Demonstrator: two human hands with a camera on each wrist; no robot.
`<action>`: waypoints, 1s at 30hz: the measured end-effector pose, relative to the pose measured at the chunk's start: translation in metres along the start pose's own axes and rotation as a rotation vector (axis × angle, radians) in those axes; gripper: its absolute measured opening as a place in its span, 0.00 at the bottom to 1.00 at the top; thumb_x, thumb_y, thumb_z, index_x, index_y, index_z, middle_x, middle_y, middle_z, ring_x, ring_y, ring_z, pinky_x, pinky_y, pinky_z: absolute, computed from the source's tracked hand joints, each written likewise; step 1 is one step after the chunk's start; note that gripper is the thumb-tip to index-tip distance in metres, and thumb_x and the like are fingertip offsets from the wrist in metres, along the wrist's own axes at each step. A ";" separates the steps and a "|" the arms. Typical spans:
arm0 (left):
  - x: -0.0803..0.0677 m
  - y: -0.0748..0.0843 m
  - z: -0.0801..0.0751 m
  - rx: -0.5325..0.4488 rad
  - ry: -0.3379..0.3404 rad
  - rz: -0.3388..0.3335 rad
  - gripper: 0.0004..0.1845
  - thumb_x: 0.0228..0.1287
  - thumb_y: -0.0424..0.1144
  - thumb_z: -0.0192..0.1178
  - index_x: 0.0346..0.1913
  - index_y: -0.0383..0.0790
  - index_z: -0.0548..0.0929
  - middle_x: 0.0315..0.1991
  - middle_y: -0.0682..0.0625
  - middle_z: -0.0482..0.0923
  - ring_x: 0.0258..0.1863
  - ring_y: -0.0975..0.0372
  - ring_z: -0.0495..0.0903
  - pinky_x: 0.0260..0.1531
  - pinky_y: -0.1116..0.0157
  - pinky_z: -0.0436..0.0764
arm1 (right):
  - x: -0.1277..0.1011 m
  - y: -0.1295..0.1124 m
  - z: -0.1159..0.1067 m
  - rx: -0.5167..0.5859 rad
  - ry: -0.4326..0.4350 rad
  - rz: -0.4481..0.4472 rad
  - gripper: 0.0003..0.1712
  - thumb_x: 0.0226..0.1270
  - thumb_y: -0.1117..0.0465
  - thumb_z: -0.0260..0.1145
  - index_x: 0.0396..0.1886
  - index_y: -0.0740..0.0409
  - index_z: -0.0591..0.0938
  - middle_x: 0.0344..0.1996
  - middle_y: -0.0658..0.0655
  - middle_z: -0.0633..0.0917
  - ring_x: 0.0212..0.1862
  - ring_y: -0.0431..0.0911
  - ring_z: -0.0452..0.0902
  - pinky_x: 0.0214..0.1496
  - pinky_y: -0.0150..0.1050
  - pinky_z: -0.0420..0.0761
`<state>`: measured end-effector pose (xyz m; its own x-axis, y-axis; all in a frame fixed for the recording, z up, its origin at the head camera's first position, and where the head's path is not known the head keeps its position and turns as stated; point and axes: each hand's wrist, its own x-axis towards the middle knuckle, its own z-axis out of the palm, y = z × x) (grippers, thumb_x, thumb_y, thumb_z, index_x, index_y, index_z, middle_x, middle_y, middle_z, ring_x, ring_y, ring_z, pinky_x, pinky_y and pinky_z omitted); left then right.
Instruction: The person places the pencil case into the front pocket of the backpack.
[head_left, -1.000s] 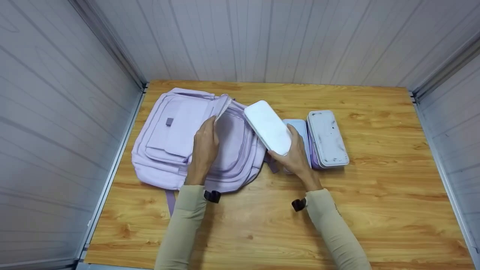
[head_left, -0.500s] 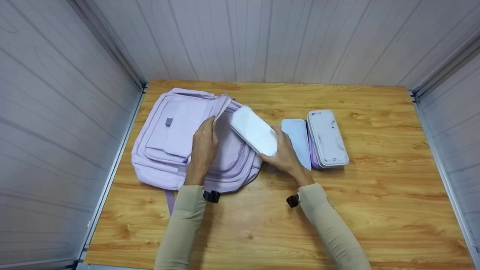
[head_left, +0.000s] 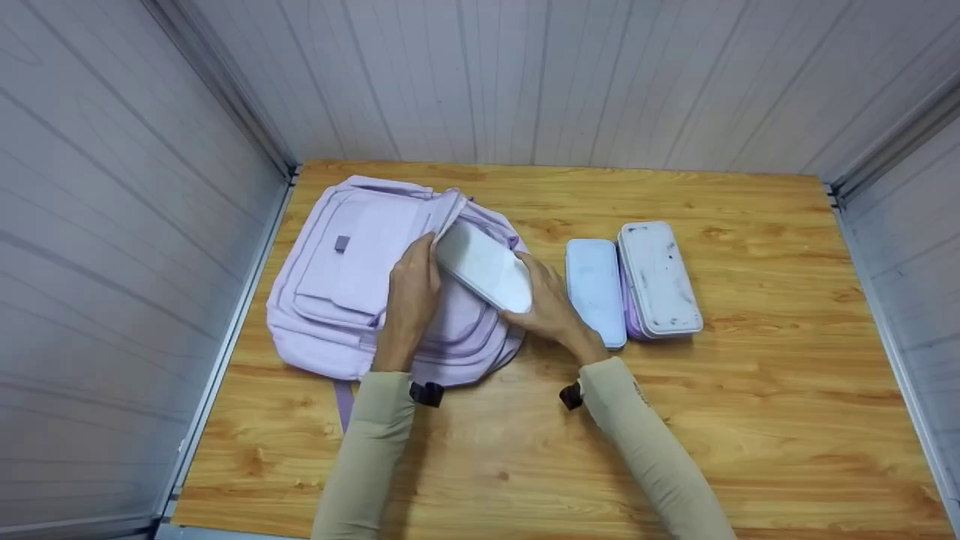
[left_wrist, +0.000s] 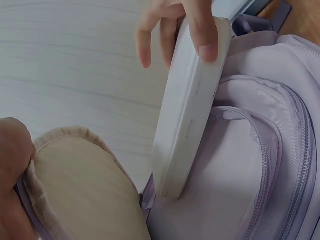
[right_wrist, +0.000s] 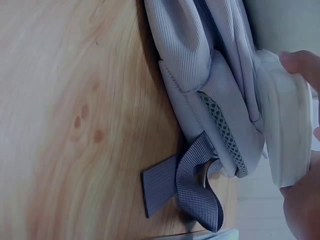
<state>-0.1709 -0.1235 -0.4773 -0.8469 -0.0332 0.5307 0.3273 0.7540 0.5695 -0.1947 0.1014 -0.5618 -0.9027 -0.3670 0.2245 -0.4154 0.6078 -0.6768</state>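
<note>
A lilac backpack (head_left: 360,225) lies on the table with a front pocket unzipped. My left hand (head_left: 412,292) grips the edge of the pocket flap (left_wrist: 85,185), lifting it so its beige lining shows in the left wrist view. In my right hand (head_left: 553,304) is a white hard pencil case (head_left: 486,268), gripped at its right end between thumb and fingers. The case slants, its far end tucked under the raised flap at the pocket opening. The left wrist view shows that end against the pocket's inner panel (left_wrist: 200,185).
Right of the backpack lie a pale blue case (head_left: 595,289) and a scuffed white case (head_left: 660,277), which rests on something purple. A dark strap (right_wrist: 197,185) trails from the bag. Pale panel walls (head_left: 495,82) enclose the wooden table (head_left: 772,360).
My right hand has carried the white pencil case leftward, from above the bag's right side into the pocket opening under the flap. The left hand still holds the flap in place.
</note>
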 end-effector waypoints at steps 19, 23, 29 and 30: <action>-0.003 -0.001 0.002 0.001 0.019 0.000 0.13 0.70 0.28 0.50 0.52 0.26 0.78 0.46 0.33 0.81 0.50 0.45 0.81 0.51 0.56 0.79 | 0.003 0.002 0.003 -0.063 0.006 -0.020 0.63 0.45 0.43 0.77 0.74 0.61 0.54 0.70 0.62 0.62 0.71 0.57 0.55 0.73 0.52 0.52; -0.002 0.000 0.002 -0.002 0.017 0.000 0.13 0.70 0.28 0.49 0.52 0.26 0.78 0.47 0.33 0.81 0.50 0.45 0.81 0.52 0.56 0.79 | -0.006 0.005 -0.001 -0.056 0.043 -0.010 0.63 0.45 0.41 0.77 0.74 0.60 0.54 0.70 0.62 0.63 0.70 0.56 0.56 0.71 0.56 0.54; -0.001 0.000 0.001 -0.007 0.002 -0.009 0.13 0.71 0.29 0.48 0.52 0.25 0.78 0.47 0.34 0.81 0.51 0.46 0.81 0.52 0.56 0.79 | -0.019 0.011 -0.001 0.024 0.133 -0.025 0.60 0.47 0.48 0.78 0.73 0.65 0.55 0.67 0.66 0.66 0.68 0.57 0.60 0.70 0.54 0.58; 0.000 0.000 0.001 -0.008 0.003 -0.010 0.13 0.72 0.29 0.48 0.51 0.25 0.78 0.47 0.34 0.81 0.50 0.46 0.81 0.52 0.56 0.79 | -0.020 0.011 0.000 0.037 0.142 -0.030 0.59 0.48 0.49 0.78 0.72 0.67 0.55 0.66 0.67 0.66 0.68 0.57 0.61 0.70 0.54 0.58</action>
<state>-0.1712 -0.1227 -0.4786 -0.8489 -0.0429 0.5268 0.3221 0.7482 0.5800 -0.1816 0.1155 -0.5735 -0.8976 -0.2800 0.3404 -0.4408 0.5706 -0.6929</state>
